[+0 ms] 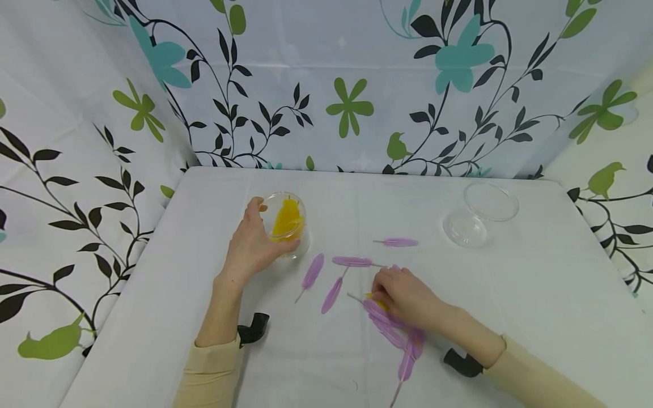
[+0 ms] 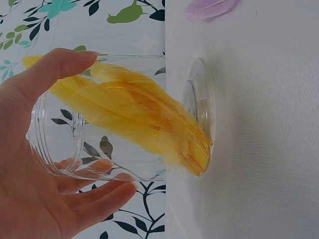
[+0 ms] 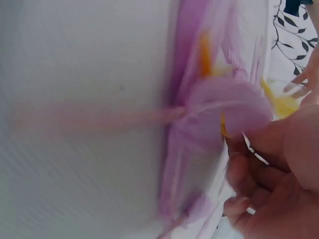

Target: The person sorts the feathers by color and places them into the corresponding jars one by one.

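My left hand (image 1: 250, 246) grips a clear jar (image 2: 127, 172) round its upper part, thumb on one side and fingers on the other. The jar stands upright on the white table, and yellow feathers (image 1: 287, 218) lean inside it. My right hand (image 1: 410, 300) is low over a pile of purple feathers (image 1: 406, 362) at the centre right. Between its thumb and fingers it pinches a yellow feather (image 3: 282, 103), partly hidden by the hand. Some orange-yellow shows among the purple in the right wrist view. Loose purple feathers (image 1: 312, 271) lie between the two hands.
A second clear jar (image 1: 465, 229) stands at the back right of the white table (image 1: 510, 294). One purple feather (image 1: 400, 242) lies apart, beyond my right hand. Patterned cloth (image 1: 306, 85) hangs behind the table and at both sides. Black wrist mounts (image 1: 463, 362) stick out by the sleeves.
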The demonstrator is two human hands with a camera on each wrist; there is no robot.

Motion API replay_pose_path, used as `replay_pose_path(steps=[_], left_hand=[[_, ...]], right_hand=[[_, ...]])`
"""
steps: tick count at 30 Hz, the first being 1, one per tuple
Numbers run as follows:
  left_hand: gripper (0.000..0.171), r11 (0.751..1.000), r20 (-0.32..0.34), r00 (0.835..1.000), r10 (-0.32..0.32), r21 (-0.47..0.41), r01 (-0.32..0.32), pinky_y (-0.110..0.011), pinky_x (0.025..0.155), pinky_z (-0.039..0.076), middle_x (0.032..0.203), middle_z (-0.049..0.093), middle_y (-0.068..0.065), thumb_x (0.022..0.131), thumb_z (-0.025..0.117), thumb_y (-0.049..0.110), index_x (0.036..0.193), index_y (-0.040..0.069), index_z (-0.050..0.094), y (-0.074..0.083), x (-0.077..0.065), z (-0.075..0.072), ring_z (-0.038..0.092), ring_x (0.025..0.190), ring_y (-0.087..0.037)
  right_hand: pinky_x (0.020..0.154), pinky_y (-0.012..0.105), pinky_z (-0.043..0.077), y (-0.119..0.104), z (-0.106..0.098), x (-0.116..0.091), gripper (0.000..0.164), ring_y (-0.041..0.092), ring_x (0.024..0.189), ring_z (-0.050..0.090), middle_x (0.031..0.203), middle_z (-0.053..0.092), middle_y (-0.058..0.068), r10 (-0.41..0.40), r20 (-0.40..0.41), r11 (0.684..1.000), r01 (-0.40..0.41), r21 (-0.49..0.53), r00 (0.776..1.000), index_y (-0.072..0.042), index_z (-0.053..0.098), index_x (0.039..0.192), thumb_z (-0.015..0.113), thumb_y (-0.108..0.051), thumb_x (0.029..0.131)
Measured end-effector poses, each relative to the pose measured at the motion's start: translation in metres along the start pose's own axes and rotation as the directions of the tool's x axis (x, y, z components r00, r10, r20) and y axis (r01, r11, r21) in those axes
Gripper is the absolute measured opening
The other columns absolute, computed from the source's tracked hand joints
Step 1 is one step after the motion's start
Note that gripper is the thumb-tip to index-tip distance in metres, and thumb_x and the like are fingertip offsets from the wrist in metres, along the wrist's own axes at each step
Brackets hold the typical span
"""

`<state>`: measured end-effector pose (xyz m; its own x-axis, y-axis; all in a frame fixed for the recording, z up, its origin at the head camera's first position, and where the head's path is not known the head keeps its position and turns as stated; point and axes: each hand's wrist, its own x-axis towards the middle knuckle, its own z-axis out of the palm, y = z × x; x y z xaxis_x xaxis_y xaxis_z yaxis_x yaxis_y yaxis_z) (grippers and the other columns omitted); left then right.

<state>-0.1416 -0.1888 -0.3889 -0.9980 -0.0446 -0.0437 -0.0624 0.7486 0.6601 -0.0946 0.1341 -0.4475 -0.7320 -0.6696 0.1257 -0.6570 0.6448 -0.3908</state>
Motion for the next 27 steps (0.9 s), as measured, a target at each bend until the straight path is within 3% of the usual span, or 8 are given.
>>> replay_pose_path(steps=[4,9,20,27], left_hand=[[0.106,1.0,-0.001,1.0,0.004,0.002,-0.004,-0.064,0.105,0.04,0.153,0.039,-0.017,0.076,0.081,0.042,0.153,0.01,0.016,0.0,0.0,0.0,0.05,0.126,-0.041],[0.105,1.0,0.004,1.0,0.004,0.003,-0.004,-0.062,0.104,0.041,0.153,0.038,-0.017,0.076,0.081,0.042,0.152,0.011,0.017,-0.001,0.0,0.0,0.05,0.126,-0.04],[0.104,1.0,0.005,1.0,-0.001,0.001,0.001,-0.061,0.104,0.042,0.154,0.038,-0.017,0.076,0.081,0.042,0.152,0.012,0.017,0.0,0.0,-0.001,0.05,0.126,-0.04],[0.105,1.0,0.007,1.0,-0.008,0.003,0.007,-0.061,0.104,0.042,0.154,0.038,-0.017,0.076,0.081,0.042,0.153,0.012,0.016,0.0,0.0,-0.001,0.05,0.126,-0.04]], right_hand=[[0.069,0.024,0.05,0.001,-0.006,0.007,0.014,0.006,0.071,0.049,0.081,0.06,-0.007,-0.009,-0.059,0.995,0.015,0.098,0.998,-0.013,0.06,0.092,0.07,-0.003,0.09],[0.064,0.021,0.047,0.0,-0.02,0.016,0.012,0.005,0.067,0.048,0.079,0.06,-0.007,-0.015,-0.126,0.989,0.033,0.145,0.992,-0.012,0.061,0.094,0.068,-0.003,0.092],[0.06,0.021,0.049,-0.008,-0.057,0.041,0.005,0.006,0.064,0.051,0.077,0.065,-0.002,0.021,-0.21,0.99,0.009,0.141,0.977,-0.009,0.063,0.096,0.067,-0.01,0.094],[0.059,0.025,0.049,-0.007,-0.069,0.056,0.007,0.009,0.065,0.051,0.077,0.066,0.001,-0.034,-0.296,0.992,0.068,0.103,0.955,-0.008,0.063,0.096,0.068,-0.004,0.092]])
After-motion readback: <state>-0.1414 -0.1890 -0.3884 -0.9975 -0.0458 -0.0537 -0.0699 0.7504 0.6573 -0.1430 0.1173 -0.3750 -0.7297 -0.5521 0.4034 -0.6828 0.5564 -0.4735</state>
